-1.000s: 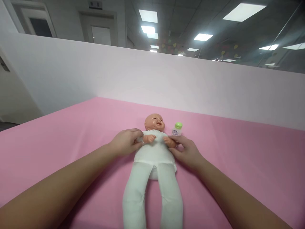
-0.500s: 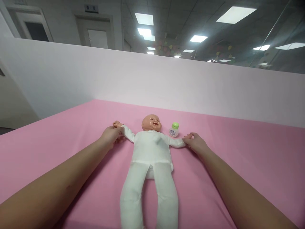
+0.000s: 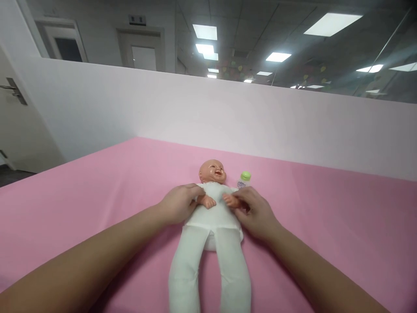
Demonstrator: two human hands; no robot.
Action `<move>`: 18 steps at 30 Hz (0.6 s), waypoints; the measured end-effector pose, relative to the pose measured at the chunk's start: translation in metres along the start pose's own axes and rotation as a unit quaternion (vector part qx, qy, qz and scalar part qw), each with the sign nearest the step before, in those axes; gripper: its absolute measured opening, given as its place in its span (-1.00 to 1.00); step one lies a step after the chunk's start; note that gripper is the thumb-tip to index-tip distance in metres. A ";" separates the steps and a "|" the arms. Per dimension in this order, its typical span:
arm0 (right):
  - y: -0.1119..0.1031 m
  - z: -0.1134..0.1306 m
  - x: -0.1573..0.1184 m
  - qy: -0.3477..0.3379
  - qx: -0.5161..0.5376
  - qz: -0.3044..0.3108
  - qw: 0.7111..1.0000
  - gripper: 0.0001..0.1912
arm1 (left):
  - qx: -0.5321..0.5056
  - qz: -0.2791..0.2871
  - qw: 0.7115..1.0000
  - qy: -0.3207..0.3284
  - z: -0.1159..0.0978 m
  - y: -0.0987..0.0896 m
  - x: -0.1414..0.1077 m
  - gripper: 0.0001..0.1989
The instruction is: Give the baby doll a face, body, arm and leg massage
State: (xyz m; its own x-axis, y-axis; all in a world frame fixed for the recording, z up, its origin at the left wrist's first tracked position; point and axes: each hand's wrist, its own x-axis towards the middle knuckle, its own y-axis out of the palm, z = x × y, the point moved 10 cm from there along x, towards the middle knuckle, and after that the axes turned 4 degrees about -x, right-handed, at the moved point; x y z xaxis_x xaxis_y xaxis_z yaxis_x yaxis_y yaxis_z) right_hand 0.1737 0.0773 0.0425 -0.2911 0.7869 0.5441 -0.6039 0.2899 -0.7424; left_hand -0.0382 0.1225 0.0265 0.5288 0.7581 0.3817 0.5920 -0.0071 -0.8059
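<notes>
A baby doll with a bald plastic head and white cloth body lies on its back, legs toward me. My left hand is closed around the doll's arm on the left, near the wrist, and the small plastic hand pokes out over the chest. On the other side, my right hand grips the doll's other arm by the wrist, with that plastic hand also over the chest. The doll's sleeves are mostly hidden by my hands. Just behind my right hand stands a small clear bottle with a green cap, its lower part covered.
The doll lies on a pink surface. A white wall rises behind it, with a dark window showing ceiling lights and doors above. At the far left is a door with a metal handle.
Both my hands have moved inward, bringing the doll's arms from stretched out sideways to folded over its chest. The camera view has shifted slightly left.
</notes>
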 end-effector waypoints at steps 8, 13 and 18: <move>0.021 0.016 -0.001 -0.054 -0.059 0.072 0.994 -0.68 | 0.065 0.023 0.996 0.055 -0.008 0.003 -0.005 -0.74; 0.014 -0.005 -0.001 -0.002 0.009 0.042 0.999 -0.64 | 0.014 -0.042 0.999 -0.010 0.010 -0.002 -0.005 -0.71; 0.007 -0.030 -0.001 0.060 0.055 0.015 0.997 -0.70 | 0.010 -0.087 0.995 -0.046 0.025 -0.005 -0.003 -0.68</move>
State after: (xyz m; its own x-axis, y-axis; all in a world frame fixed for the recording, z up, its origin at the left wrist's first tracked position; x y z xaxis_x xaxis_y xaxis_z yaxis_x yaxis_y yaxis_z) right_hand 0.1918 0.0946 0.0251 -0.2234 0.8560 0.4663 -0.6762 0.2085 -0.7066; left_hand -0.0580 0.1364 0.0183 0.3610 0.8030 0.4742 0.6575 0.1415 -0.7400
